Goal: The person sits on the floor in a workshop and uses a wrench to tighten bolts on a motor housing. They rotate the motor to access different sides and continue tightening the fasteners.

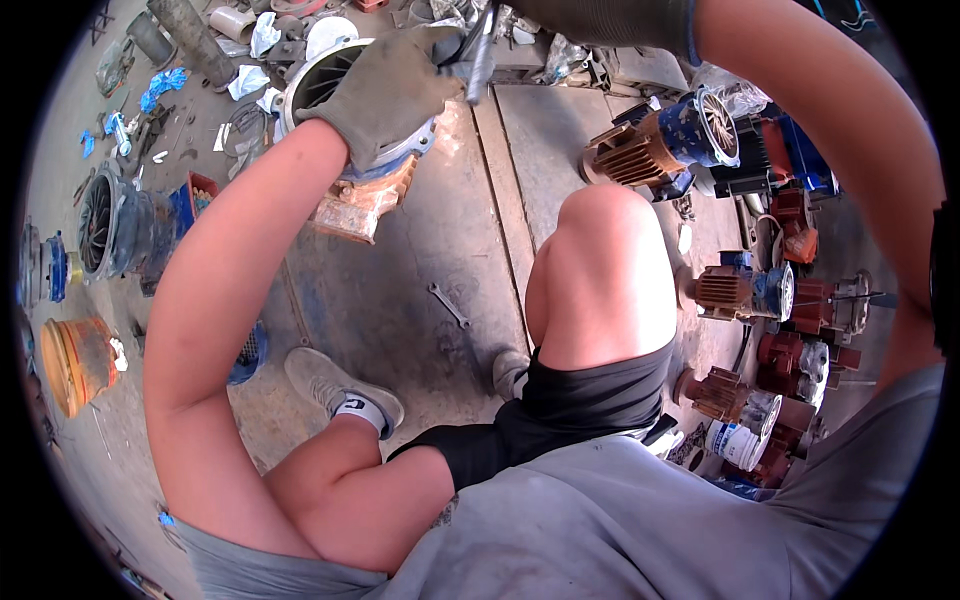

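My left hand, in a grey-green work glove, is closed at the top of the view, its fingers curled by a narrow grey metal tool. The tool's kind is unclear and its upper end is cut off. Under and beside that hand stands an electric motor with a rusty orange body, a blue flange and a round open end showing dark fins. My right hand, gloved too, reaches in from the right near the tool's top. Its fingers lie beyond the upper edge.
A combination wrench lies on the floor between my feet. More motors stand to the right, the nearest a rusty one with a blue end. At left are a large fan-ended motor and an orange bucket. Scrap and rags litter the far floor.
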### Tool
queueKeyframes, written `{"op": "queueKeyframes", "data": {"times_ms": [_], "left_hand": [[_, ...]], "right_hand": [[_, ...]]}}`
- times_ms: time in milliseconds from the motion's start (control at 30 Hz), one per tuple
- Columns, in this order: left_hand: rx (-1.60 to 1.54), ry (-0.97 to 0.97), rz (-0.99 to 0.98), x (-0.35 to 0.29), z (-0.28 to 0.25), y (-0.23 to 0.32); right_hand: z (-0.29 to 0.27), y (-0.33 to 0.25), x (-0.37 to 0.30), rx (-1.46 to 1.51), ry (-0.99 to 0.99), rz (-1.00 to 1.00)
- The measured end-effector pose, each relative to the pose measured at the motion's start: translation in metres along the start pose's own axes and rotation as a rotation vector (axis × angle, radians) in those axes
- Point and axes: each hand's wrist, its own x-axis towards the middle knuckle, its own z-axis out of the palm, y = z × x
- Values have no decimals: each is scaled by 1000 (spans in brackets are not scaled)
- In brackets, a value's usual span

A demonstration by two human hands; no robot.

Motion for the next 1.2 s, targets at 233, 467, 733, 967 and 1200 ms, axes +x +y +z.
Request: {"op": "queueKeyframes", "data": {"times_ms": [233,467,733,967,1200], "left_hand": [[394,266,494,19,27,-28],[-72,145,273,11,20,-14],[123,174,273,-1,6,-14],[404,208,446,2,12,-17],[200,49,132,-3,3,-7]], "right_hand": [[2,16,-26,-120,493,-257],[1,4,0,33,192,62],[4,7,3,-15,477,-362],[-28,-3,3,34,-96,131],[9,-4,11,31,260,-199]]}}
